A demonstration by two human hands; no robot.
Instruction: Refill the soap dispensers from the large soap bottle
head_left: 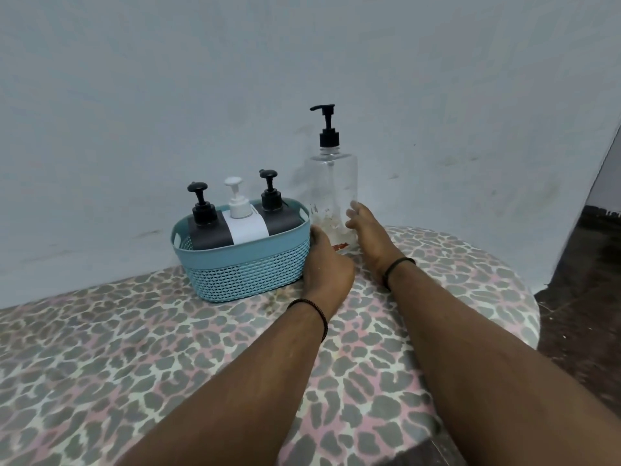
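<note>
A blue basket (247, 264) just left of the left hand (324, 260) holds three pump dispensers (240, 216). The clear large bottle (332, 193), seemingly near empty, stands between both hands; the right hand (368, 233) touches it, fingers relaxed. The left hand's grip cannot be told.

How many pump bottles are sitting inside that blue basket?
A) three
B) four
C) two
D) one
A: the blue basket holds three pump dispensers in a row, a dark one, a white one and another dark one; the tall clear bottle stands outside it on the patterned cloth.
</note>
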